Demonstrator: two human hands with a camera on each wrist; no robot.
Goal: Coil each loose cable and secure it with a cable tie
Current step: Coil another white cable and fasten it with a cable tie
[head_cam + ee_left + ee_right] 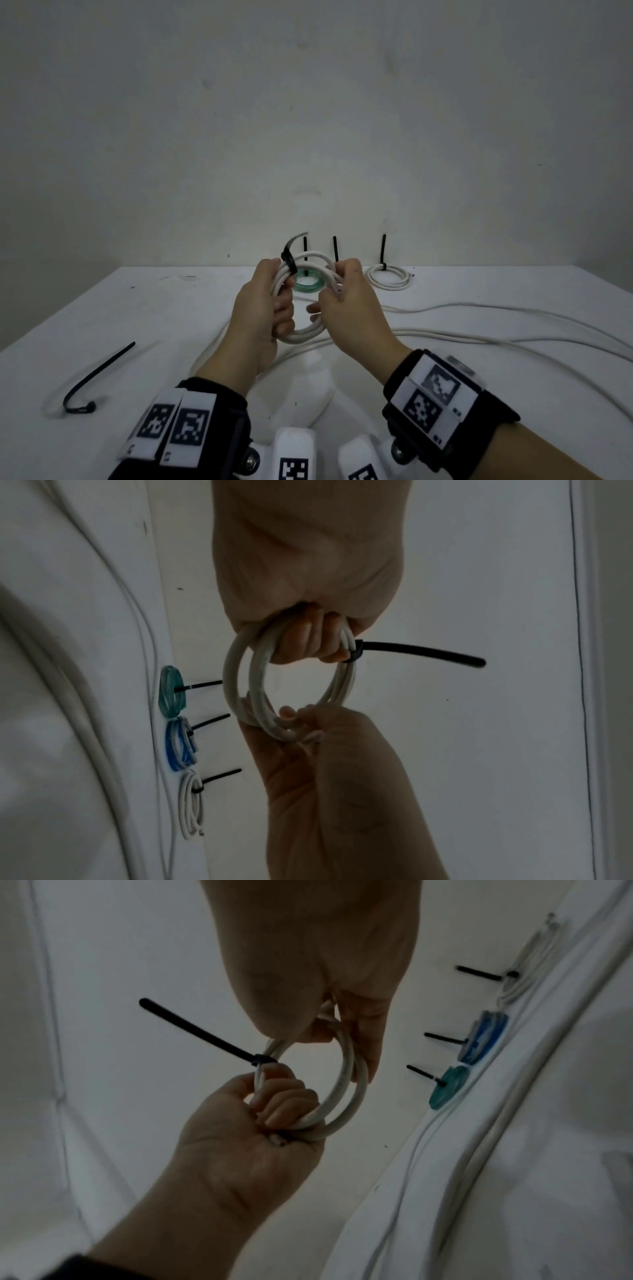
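Note:
Both hands hold a white cable coil (310, 334) upright above the table. My left hand (263, 305) grips its left side, fingers curled through the loop (301, 639). A black cable tie (289, 257) is cinched round the coil just above those fingers, its tail (421, 651) sticking out free. My right hand (346, 301) pinches the coil's right side (342, 1031); one finger lies along the strands. The coil (346, 1091) shows several turns.
Tied coils lie at the table's back: green (308, 284), blue (179, 744), white (390, 279), their tie tails standing up. A spare black tie (99, 377) lies front left. Loose white cables (479, 337) trail across the right and front of the table (85, 315).

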